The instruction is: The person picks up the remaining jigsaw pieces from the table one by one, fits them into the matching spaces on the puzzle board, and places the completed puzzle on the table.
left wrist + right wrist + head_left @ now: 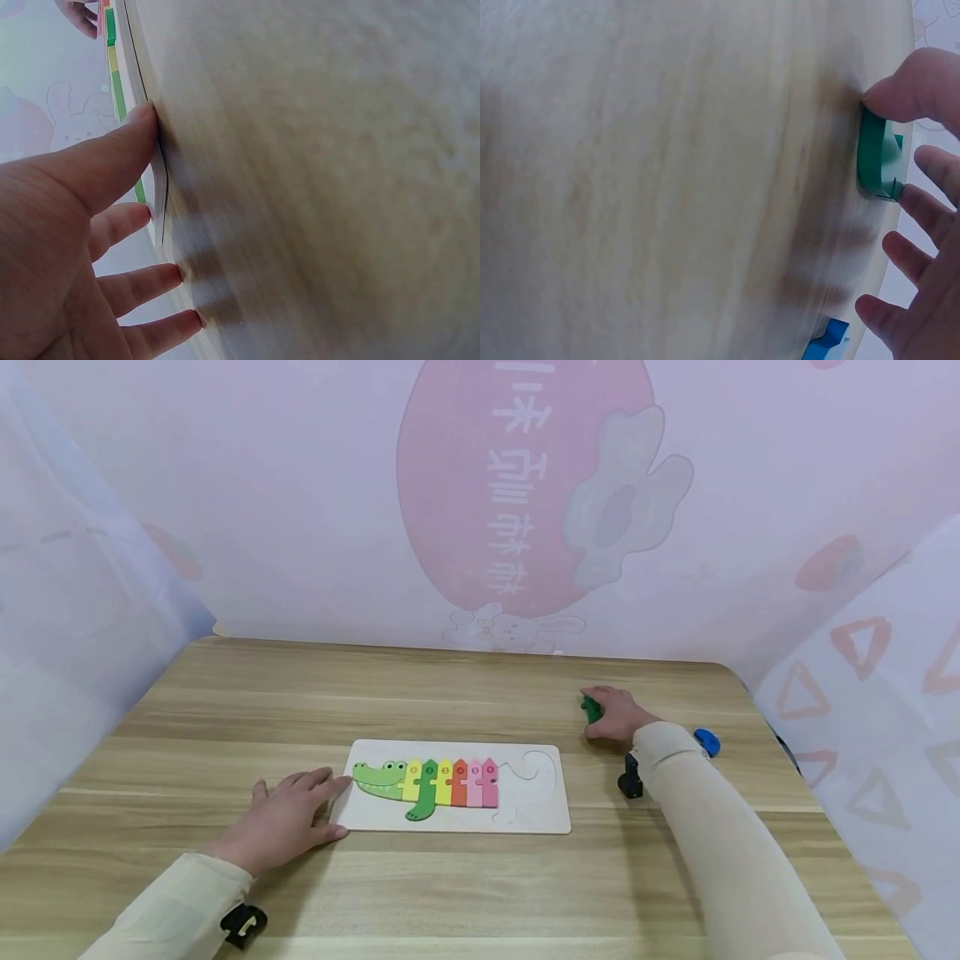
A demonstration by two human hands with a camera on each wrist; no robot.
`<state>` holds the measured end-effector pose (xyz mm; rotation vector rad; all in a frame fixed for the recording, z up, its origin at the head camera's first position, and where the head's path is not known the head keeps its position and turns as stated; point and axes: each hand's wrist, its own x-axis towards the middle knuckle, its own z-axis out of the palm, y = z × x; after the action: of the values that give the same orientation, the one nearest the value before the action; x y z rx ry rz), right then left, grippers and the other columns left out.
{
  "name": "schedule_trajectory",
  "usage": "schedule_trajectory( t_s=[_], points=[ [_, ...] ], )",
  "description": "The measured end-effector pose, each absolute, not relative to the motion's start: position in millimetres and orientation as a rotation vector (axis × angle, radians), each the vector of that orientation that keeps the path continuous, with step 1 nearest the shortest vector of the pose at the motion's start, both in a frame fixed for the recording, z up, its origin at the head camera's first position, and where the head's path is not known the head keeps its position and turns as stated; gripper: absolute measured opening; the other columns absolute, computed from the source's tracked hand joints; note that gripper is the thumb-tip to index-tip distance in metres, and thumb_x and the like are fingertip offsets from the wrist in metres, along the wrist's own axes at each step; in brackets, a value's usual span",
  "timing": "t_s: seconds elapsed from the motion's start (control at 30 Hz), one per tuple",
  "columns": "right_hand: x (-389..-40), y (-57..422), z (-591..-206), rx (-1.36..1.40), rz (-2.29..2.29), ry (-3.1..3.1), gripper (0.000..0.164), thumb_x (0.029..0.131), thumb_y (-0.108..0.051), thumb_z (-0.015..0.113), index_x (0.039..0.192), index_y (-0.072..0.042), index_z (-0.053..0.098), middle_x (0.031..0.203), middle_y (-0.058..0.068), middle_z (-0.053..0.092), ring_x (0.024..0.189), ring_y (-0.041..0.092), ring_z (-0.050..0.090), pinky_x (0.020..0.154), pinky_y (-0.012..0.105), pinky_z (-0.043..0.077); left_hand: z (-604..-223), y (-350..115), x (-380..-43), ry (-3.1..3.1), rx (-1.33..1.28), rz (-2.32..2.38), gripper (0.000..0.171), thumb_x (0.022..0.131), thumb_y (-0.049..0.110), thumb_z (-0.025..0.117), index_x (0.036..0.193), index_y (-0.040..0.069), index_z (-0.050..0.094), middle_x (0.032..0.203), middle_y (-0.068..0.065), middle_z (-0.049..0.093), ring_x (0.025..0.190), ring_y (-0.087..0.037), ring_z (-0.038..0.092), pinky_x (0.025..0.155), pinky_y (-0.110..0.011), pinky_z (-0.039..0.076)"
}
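Observation:
A white puzzle board lies on the table with several colored crocodile pieces set in its left and middle. At its right end, tail and foot outlines show bare. My left hand rests at the board's left end, fingers spread and fairly straight. In the left wrist view, its thumb touches the board's near edge, and two fingertips reach the table. Farther back on the right, my right hand pinches a green puzzle piece by its ends, between thumb and a finger, low at the tabletop.
Right of my right wrist lies a blue piece, partly hidden by the sleeve. Black wrist cameras hang under both wrists. The wood-grain table ends at a printed curtain behind and at the sides.

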<state>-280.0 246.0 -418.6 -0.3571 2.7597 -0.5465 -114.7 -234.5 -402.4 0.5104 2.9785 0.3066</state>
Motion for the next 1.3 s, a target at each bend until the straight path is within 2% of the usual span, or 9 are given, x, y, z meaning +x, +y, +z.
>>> schedule_trajectory(
  t_s=[0.3, 0.6, 1.3],
  points=[
    [-278.4, 245.7, -417.5, -0.359, -0.538, 2.778, 0.082, 0.076, -0.026, 0.065, 0.148, -0.003, 0.035, 0.150, 0.028, 0.028, 0.132, 0.051, 0.027, 0.105, 0.060, 0.032, -402.6, -235.2, -116.2, 2.978, 0.508, 0.313, 0.068, 0.080, 0.045, 0.074, 0.137, 0.013, 0.055, 0.138, -0.026, 0.048, 0.124, -0.051, 0.044, 0.088, -0.084, 0.021],
    [-274.8, 244.8, -420.1, -0.329, -0.551, 2.822, 0.078, 0.074, -0.027, 0.066, 0.145, -0.005, 0.042, 0.147, 0.028, 0.029, 0.123, 0.047, 0.033, 0.094, 0.055, 0.040, -402.2, -235.2, -116.1, 2.974, 0.510, 0.321, 0.068, 0.080, 0.044, 0.074, 0.137, 0.012, 0.054, 0.138, -0.026, 0.048, 0.123, -0.051, 0.044, 0.088, -0.084, 0.021],
    [-273.0, 246.6, -418.2, -0.412, -0.501, 2.882, 0.072, 0.075, -0.027, 0.069, 0.140, -0.007, 0.049, 0.145, 0.025, 0.032, 0.124, 0.046, 0.034, 0.094, 0.058, 0.042, -406.3, -234.7, -121.1, 2.973, 0.512, 0.289, 0.069, 0.080, 0.047, 0.073, 0.137, 0.013, 0.054, 0.138, -0.025, 0.048, 0.124, -0.052, 0.044, 0.088, -0.084, 0.021]
  ],
)
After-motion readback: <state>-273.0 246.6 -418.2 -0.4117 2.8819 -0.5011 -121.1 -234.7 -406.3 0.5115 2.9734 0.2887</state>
